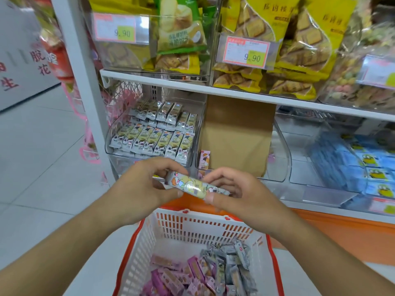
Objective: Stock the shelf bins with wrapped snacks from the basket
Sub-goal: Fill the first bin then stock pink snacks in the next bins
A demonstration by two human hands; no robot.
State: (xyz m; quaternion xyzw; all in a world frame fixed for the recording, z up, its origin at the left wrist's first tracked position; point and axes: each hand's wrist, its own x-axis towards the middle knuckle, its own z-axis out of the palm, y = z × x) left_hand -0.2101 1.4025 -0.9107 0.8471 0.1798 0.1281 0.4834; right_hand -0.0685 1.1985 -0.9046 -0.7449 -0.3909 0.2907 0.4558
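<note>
Snack [196,186] is pinched at its ends by left hand [147,189] and right hand [233,195]; better align it with rows in left bin [111,133], label upward.

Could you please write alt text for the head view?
Both hands, left hand and right hand, hold one wrapped snack above a white basket of snacks, facing clear shelf bins.
</note>
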